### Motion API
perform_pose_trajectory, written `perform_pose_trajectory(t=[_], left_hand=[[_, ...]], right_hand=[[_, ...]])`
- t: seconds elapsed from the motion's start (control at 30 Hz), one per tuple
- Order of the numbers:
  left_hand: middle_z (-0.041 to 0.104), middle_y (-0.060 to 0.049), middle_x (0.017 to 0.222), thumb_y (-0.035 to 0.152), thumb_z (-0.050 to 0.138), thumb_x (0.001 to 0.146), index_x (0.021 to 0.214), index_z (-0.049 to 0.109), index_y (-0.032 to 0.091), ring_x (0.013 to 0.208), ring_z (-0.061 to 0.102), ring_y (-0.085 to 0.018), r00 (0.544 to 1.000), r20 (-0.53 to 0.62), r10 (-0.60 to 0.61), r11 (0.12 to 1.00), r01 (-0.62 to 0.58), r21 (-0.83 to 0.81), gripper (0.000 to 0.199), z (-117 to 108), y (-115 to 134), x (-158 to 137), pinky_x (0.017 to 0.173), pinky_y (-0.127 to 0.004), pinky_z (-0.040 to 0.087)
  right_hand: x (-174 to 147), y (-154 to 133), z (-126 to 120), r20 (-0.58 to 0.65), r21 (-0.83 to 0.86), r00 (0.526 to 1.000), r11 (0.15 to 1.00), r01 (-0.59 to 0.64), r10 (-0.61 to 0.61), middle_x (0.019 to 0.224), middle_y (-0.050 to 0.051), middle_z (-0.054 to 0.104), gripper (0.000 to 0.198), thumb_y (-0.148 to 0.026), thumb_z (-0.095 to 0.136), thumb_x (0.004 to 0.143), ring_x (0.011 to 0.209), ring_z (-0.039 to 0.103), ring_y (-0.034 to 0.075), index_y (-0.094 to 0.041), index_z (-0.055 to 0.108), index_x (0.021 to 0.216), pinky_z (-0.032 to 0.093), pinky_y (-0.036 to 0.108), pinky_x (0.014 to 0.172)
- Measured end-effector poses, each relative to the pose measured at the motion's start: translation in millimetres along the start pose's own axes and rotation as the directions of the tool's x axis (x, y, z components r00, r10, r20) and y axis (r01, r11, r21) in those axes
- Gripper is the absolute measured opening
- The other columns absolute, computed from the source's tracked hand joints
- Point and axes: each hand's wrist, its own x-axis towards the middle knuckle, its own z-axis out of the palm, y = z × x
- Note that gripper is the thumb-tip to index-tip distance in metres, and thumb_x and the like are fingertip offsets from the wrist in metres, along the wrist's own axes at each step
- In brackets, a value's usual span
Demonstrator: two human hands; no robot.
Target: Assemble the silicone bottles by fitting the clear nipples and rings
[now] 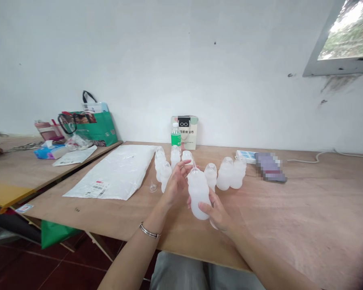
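My right hand (pixel 219 211) is wrapped round the body of a frosted white baby bottle (pixel 199 197), tilted slightly over the table's front part. A clear nipple (pixel 195 169) points up from its top. Beside that nipple is my left hand (pixel 178 180), its fingers stretched out and apart; whether they touch it I cannot tell. Similar bottles with clear domed caps stand around: one (pixel 165 175) left of my left hand, another (pixel 211 174) just behind my right, and a pair (pixel 226 175) further right. A loose clear nipple (pixel 153 187) lies on the table. A white edge shows under my right hand.
A white plastic mailing bag (pixel 115 169) lies flat at the left. Behind the bottles stand a green-labelled drink bottle (pixel 176 137) and a paper bag (pixel 192 133). A phone (pixel 269 166) rests by a white power strip (pixel 245 156). The wooden table (pixel 305 209) has its front edge near my lap.
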Motion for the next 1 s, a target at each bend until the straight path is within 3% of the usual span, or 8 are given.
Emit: perform_pose_trajectory(t=[0.1,0.23,0.43,0.57,0.7,0.87,0.93,1.0], left_hand=[[0.064,-0.009,0.11,0.063,0.07,0.065,0.118,0.053,0.021,0.093,0.062,-0.021,0.998,0.056,0.032,0.999,-0.034,0.035,0.069,2.6,2.5,-0.7,0.071,-0.028,0.05],[0.065,-0.006,0.105,0.048,0.065,0.078,0.109,0.055,0.021,0.092,0.062,-0.018,1.0,-0.009,0.004,0.999,-0.004,0.047,0.042,7.1,4.8,-2.8,0.076,-0.028,0.049],[0.061,-0.01,0.113,0.073,0.07,0.053,0.101,0.054,0.021,0.099,0.06,-0.028,0.973,0.194,0.125,0.987,-0.143,0.08,0.073,1.9,-4.6,-4.1,0.077,-0.036,0.049],[0.062,-0.01,0.111,0.049,0.074,0.068,0.092,0.055,0.019,0.097,0.06,-0.024,0.967,0.235,0.094,0.985,-0.125,0.12,0.043,-1.8,-1.8,-4.3,0.077,-0.032,0.048],[0.065,-0.015,0.11,0.052,0.068,0.072,0.099,0.061,0.016,0.103,0.06,-0.028,0.957,0.288,-0.044,0.992,0.007,0.128,0.046,0.7,6.5,-7.6,0.081,-0.035,0.047],[0.068,-0.014,0.109,0.045,0.071,0.071,0.099,0.065,0.016,0.105,0.062,-0.03,0.953,0.289,-0.089,0.979,0.03,0.203,0.041,1.6,6.9,-8.0,0.085,-0.037,0.048],[0.069,-0.015,0.107,0.049,0.072,0.069,0.097,0.066,0.015,0.103,0.063,-0.03,0.917,0.373,-0.142,0.973,0.061,0.221,0.045,0.1,6.2,-7.6,0.083,-0.037,0.049],[0.07,-0.016,0.105,0.055,0.072,0.066,0.096,0.068,0.014,0.102,0.063,-0.031,0.859,0.47,-0.205,0.97,0.115,0.214,0.051,-1.3,6.4,-8.2,0.081,-0.037,0.049]], right_hand=[[-0.6,-2.7,1.0,-0.011,-0.057,1.0,0.998,-0.015,0.014,0.088,0.004,0.065,0.042,-0.044,0.066,0.08,0.074,0.062,0.017,-0.023,0.053,0.115,0.048,0.03,0.065],[-1.5,-6.6,1.3,0.015,-0.159,1.0,0.987,0.016,-0.014,0.088,0.006,0.065,0.047,-0.051,0.066,0.077,0.074,0.061,0.02,-0.02,0.056,0.11,0.048,0.031,0.063],[1.3,-6.6,2.5,-0.135,-0.374,0.991,0.924,-0.074,0.025,0.126,0.009,0.056,0.055,-0.044,0.067,0.078,0.109,0.055,0.026,-0.024,0.05,0.126,0.047,0.037,0.086],[1.6,-6.2,-0.1,-0.027,-0.109,0.976,0.969,-0.219,0.218,0.1,0.007,0.066,0.048,-0.048,0.066,0.077,0.079,0.063,0.019,-0.022,0.053,0.115,0.05,0.03,0.068],[-0.1,-7.5,0.1,0.207,0.167,0.908,0.901,-0.4,0.365,0.07,0.005,0.064,0.055,-0.065,0.058,0.074,0.051,0.056,0.014,-0.017,0.054,0.101,0.045,0.026,0.049],[-1.5,-11.5,5.9,-0.197,-0.283,0.971,0.94,-0.191,0.137,0.111,0.008,0.061,0.067,-0.041,0.078,0.065,0.094,0.059,0.021,-0.023,0.049,0.122,0.048,0.033,0.077],[-2.7,-15.3,3.8,-0.089,-0.261,0.972,0.937,-0.234,0.218,0.103,0.007,0.063,0.061,-0.043,0.077,0.065,0.089,0.059,0.021,-0.022,0.054,0.117,0.047,0.032,0.074],[-4.3,-19.9,-1.1,0.237,-0.071,0.887,0.918,-0.391,0.396,0.08,0.004,0.065,0.053,-0.051,0.072,0.066,0.067,0.059,0.016,-0.018,0.059,0.105,0.045,0.028,0.059]])
